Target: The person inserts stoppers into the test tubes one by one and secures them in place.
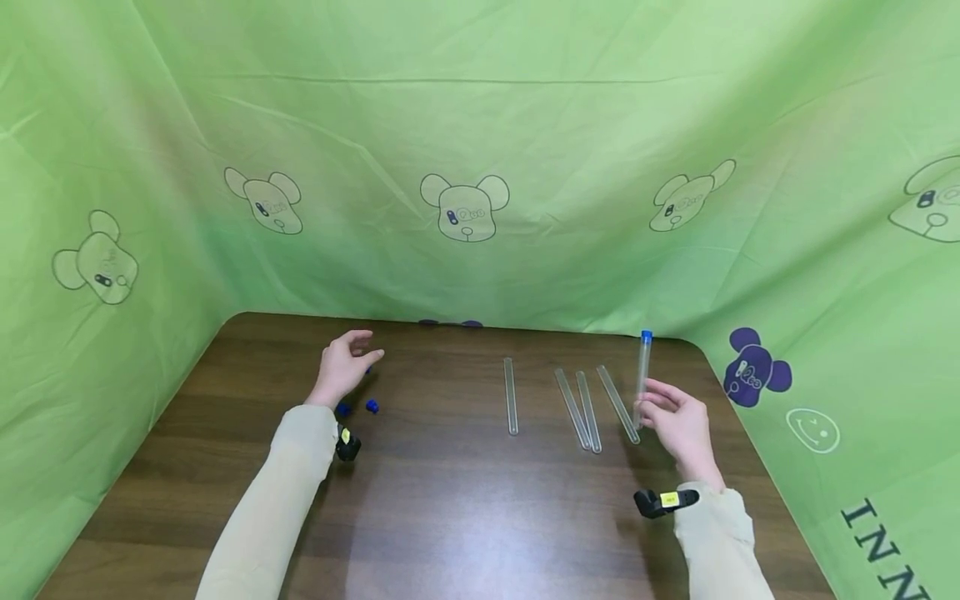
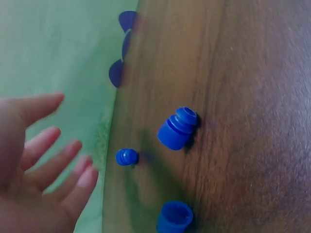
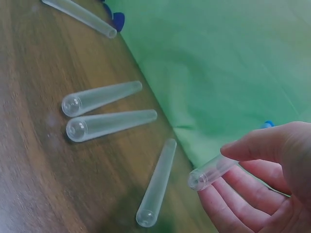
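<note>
My right hand (image 1: 678,423) pinches a clear test tube (image 1: 643,367) near its rounded bottom, between thumb and fingers. That tube stands nearly upright, and a blue cap (image 1: 647,336) sits on its top end. On the left, my left hand (image 1: 343,367) hovers over the table with thumb and fingers spread and nothing between them. Below and beside it lie loose blue stoppers, one nearest the camera side (image 2: 176,130), a smaller-looking one farther off (image 2: 127,157), and one showing its hollow end (image 2: 175,217).
Several uncapped test tubes lie on the brown wooden table (image 1: 450,500): one alone near the middle (image 1: 511,397), a close pair (image 3: 109,109) and one beside the right hand (image 3: 156,184). A green printed cloth (image 1: 465,108) hangs around the table's back and sides.
</note>
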`<action>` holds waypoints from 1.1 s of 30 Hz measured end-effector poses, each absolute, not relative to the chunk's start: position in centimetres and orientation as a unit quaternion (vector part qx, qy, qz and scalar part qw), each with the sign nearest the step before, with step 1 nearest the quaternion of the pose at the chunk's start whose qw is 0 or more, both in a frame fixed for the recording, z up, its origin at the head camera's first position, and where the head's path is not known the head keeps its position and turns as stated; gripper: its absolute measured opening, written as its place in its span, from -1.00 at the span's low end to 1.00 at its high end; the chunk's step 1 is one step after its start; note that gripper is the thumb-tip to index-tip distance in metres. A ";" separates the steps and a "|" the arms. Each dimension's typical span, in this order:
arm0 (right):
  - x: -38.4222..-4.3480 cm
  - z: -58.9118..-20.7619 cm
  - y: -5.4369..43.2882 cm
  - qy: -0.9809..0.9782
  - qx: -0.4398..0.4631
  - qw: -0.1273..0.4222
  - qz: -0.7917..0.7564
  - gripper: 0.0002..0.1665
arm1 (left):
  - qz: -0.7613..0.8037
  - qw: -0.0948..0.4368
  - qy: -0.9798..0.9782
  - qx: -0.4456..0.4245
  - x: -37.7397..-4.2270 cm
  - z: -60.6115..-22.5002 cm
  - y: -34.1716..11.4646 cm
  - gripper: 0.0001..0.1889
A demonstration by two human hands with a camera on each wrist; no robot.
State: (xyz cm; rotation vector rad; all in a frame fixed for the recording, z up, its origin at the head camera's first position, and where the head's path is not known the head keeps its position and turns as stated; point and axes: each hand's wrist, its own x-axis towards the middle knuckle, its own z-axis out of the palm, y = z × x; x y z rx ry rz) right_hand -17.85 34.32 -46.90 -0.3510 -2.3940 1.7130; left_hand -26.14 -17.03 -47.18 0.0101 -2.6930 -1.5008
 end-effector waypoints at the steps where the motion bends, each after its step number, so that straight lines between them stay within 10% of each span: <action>1: -17.9 -46.9 34.4 -0.807 -0.117 0.090 0.572 -0.44 | -0.471 0.032 -0.881 0.002 -26.2 -47.2 -17.1 -0.48; 33: -18.6 -48.2 36.4 -0.883 -0.131 0.031 0.449 -0.50 | -0.350 -0.016 -0.935 0.050 -27.2 -48.8 -17.7 -0.59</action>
